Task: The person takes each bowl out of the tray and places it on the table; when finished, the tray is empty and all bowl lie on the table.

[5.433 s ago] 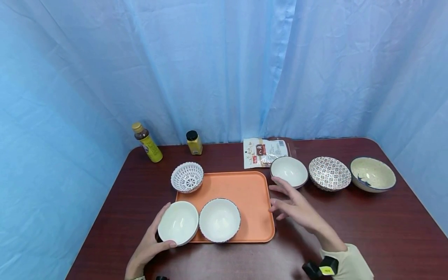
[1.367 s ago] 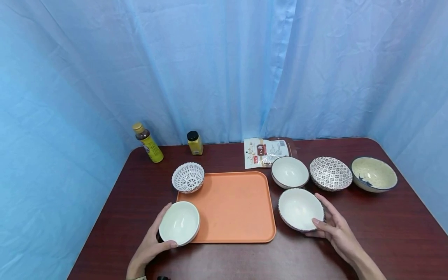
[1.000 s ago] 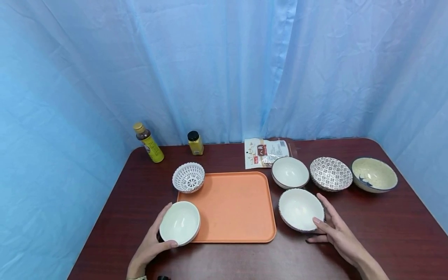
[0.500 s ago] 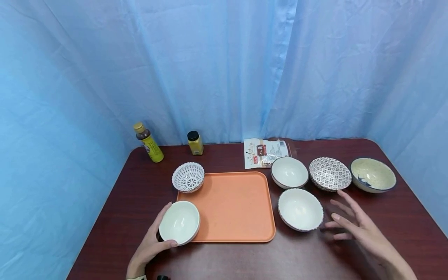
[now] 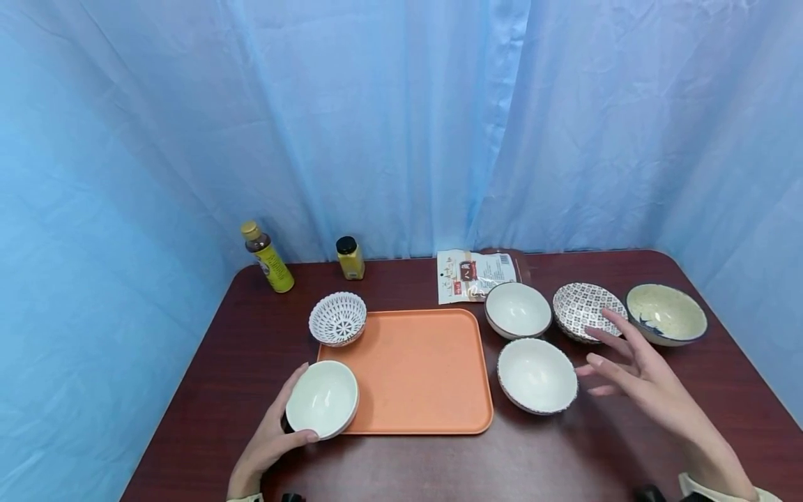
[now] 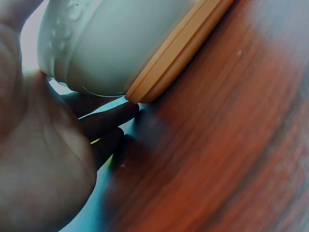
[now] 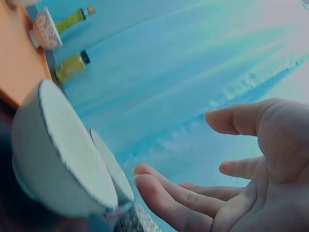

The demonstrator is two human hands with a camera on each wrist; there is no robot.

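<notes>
At the front left corner of the orange tray [image 5: 426, 373], my left hand [image 5: 270, 436] holds a pale green-white bowl [image 5: 322, 399], thumb on the near rim and fingers round its left side. The left wrist view shows the bowl's ribbed side [image 6: 111, 48] against the tray's edge. My right hand [image 5: 655, 383], fingers spread and holding nothing, hovers right of a white bowl with a speckled rim [image 5: 537, 375] on the table. Its fingertips overlap the patterned bowl [image 5: 586, 312] in the head view. In the right wrist view, the speckled-rim bowl [image 7: 63, 154] stands apart from the fingers.
A white lattice-pattern bowl [image 5: 337, 318] overlaps the tray's back left corner. Behind stand a yellow-capped bottle [image 5: 270, 259] and a black-capped jar [image 5: 350, 259]. A packet [image 5: 473, 274] lies behind a dark-rimmed white bowl [image 5: 518, 309]; a beige bowl [image 5: 668, 314] is far right.
The speckled-rim bowl has gone from the tray to the table at its right. My right hand has let go of it and moved right, then slightly up. My left hand keeps its hold.
</notes>
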